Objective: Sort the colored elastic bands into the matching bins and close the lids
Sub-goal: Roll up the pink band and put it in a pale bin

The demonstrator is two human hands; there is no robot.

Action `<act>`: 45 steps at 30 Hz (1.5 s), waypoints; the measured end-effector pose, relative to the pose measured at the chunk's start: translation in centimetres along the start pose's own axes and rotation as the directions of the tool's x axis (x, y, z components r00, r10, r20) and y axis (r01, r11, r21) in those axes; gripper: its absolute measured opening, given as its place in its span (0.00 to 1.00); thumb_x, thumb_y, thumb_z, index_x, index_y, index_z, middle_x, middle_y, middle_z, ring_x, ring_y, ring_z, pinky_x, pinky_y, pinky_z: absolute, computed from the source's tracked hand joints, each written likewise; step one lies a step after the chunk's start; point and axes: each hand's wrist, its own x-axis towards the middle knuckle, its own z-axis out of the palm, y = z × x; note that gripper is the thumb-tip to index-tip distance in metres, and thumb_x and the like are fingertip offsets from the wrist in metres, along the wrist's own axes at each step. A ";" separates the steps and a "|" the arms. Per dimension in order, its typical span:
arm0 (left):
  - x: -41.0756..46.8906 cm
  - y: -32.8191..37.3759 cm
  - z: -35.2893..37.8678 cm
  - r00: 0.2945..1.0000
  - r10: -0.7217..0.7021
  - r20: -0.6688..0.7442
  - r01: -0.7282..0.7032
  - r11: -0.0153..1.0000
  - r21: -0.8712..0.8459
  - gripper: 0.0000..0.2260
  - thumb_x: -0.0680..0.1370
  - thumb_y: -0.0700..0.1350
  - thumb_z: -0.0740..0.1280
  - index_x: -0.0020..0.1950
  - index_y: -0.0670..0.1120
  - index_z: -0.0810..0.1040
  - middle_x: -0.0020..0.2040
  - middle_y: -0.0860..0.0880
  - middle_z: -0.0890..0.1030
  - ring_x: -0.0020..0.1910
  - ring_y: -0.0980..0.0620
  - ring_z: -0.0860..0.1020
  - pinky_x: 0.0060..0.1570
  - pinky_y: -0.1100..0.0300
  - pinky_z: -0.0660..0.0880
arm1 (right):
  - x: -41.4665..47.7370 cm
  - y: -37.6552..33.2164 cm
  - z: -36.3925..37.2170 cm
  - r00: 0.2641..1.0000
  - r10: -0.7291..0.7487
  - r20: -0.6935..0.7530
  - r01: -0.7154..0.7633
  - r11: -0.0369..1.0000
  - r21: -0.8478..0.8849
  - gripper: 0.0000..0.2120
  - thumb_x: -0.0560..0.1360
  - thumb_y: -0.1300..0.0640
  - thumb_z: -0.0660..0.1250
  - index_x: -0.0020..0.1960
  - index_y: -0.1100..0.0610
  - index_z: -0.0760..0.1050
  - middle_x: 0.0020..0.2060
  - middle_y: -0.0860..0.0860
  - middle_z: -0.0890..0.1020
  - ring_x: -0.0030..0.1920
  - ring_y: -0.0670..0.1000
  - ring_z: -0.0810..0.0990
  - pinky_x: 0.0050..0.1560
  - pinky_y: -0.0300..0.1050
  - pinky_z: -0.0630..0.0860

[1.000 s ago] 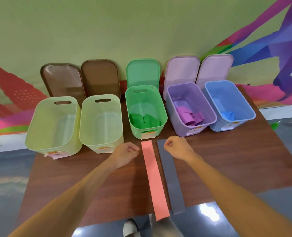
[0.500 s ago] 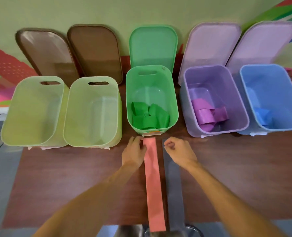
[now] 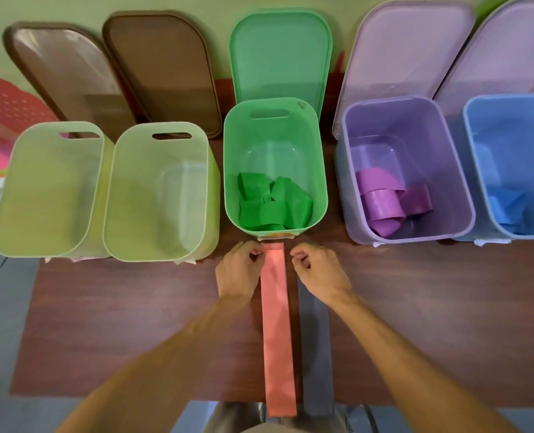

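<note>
Because the long, flat salmon-pink elastic band [image 3: 276, 323] lies slack on the dark brown wooden table [image 3: 134, 323] with its near end past the near edge, lifting one corner could let it slide off or drag the dark grey flat band [image 3: 317, 354] just right of it. No bin plainly matches its colour, so a wrong drop is likely. Its long axis runs near to far, the far end pointing at the green plastic bin [image 3: 228, 170]. The left hand [image 3: 239, 273] has curled fingertips touching the far left corner; I cannot tell if they pinch it. The right hand [image 3: 320, 273], curled and holding nothing, hovers beside the far right corner.
</note>
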 end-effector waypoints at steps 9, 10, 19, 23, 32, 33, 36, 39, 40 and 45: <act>-1.3 -1.1 -1.9 0.995 -0.021 0.099 0.043 0.973 -0.225 0.08 0.73 0.38 0.68 0.46 0.50 0.75 0.38 0.55 0.78 0.37 0.59 0.75 0.38 0.73 0.69 | 0.5 -1.5 2.5 0.972 -0.220 -0.087 0.178 0.922 -0.345 0.15 0.73 0.59 0.68 0.59 0.53 0.79 0.53 0.53 0.82 0.52 0.57 0.81 0.46 0.50 0.78; -1.3 -1.1 -2.1 0.994 -0.023 0.110 0.047 0.974 -0.222 0.09 0.74 0.36 0.67 0.48 0.50 0.76 0.39 0.55 0.78 0.36 0.59 0.73 0.37 0.74 0.68 | 0.6 -1.3 2.9 0.968 -0.228 -0.109 0.170 0.908 -0.383 0.14 0.71 0.60 0.71 0.56 0.54 0.81 0.50 0.52 0.83 0.49 0.56 0.82 0.44 0.48 0.78; -2.5 -1.6 -3.8 0.991 0.004 0.130 0.027 0.971 -0.236 0.06 0.72 0.39 0.68 0.43 0.50 0.81 0.39 0.52 0.80 0.36 0.57 0.74 0.38 0.68 0.70 | 0.5 -1.5 4.1 0.957 -0.207 -0.202 0.114 0.912 -0.394 0.09 0.66 0.59 0.75 0.45 0.58 0.80 0.43 0.54 0.80 0.41 0.57 0.81 0.36 0.48 0.76; -3.2 -2.1 -5.5 0.991 0.003 0.136 0.038 0.953 -0.299 0.04 0.73 0.41 0.70 0.39 0.49 0.80 0.37 0.52 0.79 0.33 0.59 0.72 0.34 0.71 0.69 | -0.6 -1.5 4.0 0.942 -0.229 -0.244 0.129 0.921 -0.369 0.07 0.69 0.61 0.73 0.46 0.60 0.78 0.44 0.55 0.80 0.43 0.57 0.81 0.34 0.47 0.77; -5.0 -3.3 -11.4 0.961 0.171 0.217 -0.105 0.952 -0.286 0.03 0.75 0.44 0.69 0.41 0.50 0.78 0.33 0.52 0.78 0.32 0.54 0.75 0.35 0.64 0.71 | -4.0 -4.8 1.0 0.965 -0.244 -0.096 0.150 0.813 -0.562 0.15 0.76 0.65 0.61 0.61 0.57 0.75 0.56 0.54 0.78 0.56 0.58 0.78 0.51 0.52 0.75; -5.5 -3.4 -12.4 0.958 0.198 0.210 -0.131 0.947 -0.293 0.03 0.75 0.44 0.69 0.41 0.49 0.78 0.33 0.51 0.79 0.31 0.55 0.75 0.33 0.67 0.71 | -4.7 -5.9 0.5 0.966 -0.246 -0.085 0.152 0.799 -0.582 0.14 0.75 0.64 0.60 0.58 0.56 0.76 0.55 0.54 0.78 0.56 0.58 0.78 0.52 0.52 0.76; -6.7 -3.6 -15.8 0.949 0.259 0.182 -0.185 0.921 -0.344 0.02 0.75 0.43 0.69 0.42 0.46 0.79 0.33 0.49 0.79 0.29 0.54 0.76 0.33 0.67 0.72 | -7.4 -10.0 -1.2 0.961 -0.255 -0.108 0.146 0.798 -0.584 0.10 0.75 0.59 0.59 0.51 0.56 0.77 0.53 0.53 0.80 0.52 0.57 0.79 0.49 0.51 0.76; -7.9 -4.2 -19.5 0.943 0.310 0.125 -0.245 0.894 -0.375 0.02 0.75 0.42 0.70 0.42 0.47 0.79 0.35 0.48 0.80 0.31 0.52 0.77 0.34 0.63 0.74 | -10.3 -14.8 -2.7 0.957 -0.252 -0.141 0.128 0.808 -0.575 0.08 0.74 0.54 0.57 0.45 0.55 0.74 0.44 0.52 0.79 0.44 0.55 0.78 0.43 0.48 0.73; -8.3 -4.4 -20.8 0.940 0.326 0.099 -0.265 0.884 -0.385 0.02 0.75 0.42 0.70 0.42 0.47 0.79 0.35 0.49 0.79 0.31 0.52 0.76 0.33 0.66 0.73 | -11.2 -16.3 -3.2 0.953 -0.259 -0.160 0.124 0.810 -0.573 0.08 0.74 0.52 0.58 0.44 0.54 0.73 0.42 0.52 0.79 0.42 0.55 0.78 0.42 0.47 0.71; -10.5 -5.0 -28.0 0.911 0.412 0.000 -0.373 0.824 -0.426 0.03 0.75 0.43 0.69 0.45 0.43 0.81 0.34 0.48 0.79 0.30 0.53 0.75 0.34 0.63 0.70 | -14.9 -23.2 -4.8 0.905 -0.345 -0.249 0.178 0.838 -0.516 0.11 0.77 0.47 0.62 0.42 0.54 0.74 0.37 0.49 0.79 0.41 0.52 0.78 0.43 0.47 0.74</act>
